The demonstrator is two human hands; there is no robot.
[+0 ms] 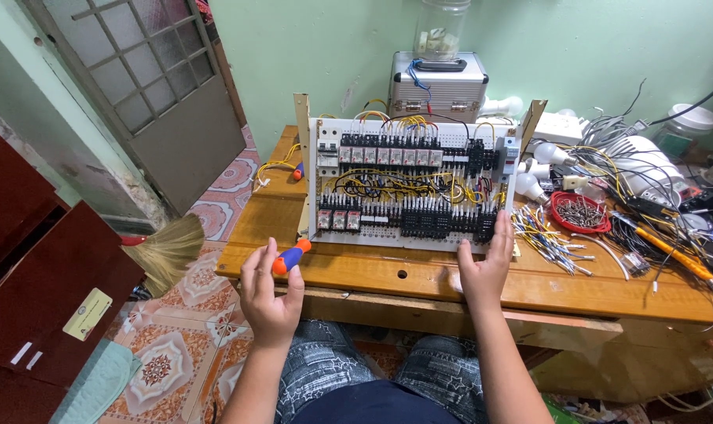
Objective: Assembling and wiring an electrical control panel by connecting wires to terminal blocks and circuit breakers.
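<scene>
The left hand [268, 294] closes its fingers [256, 263] round a screwdriver [291, 257] with a blue and orange handle, which juts up and right above the tabletop [419, 275] edge. The right hand [486, 267] has open, empty fingers [502, 232] touching the lower right corner of the upright wired relay board [411, 184]. Farther right, a red round tray [579, 212] holds screws; behind the board, a clear jar [441, 30] stands on a metal case [439, 85].
</scene>
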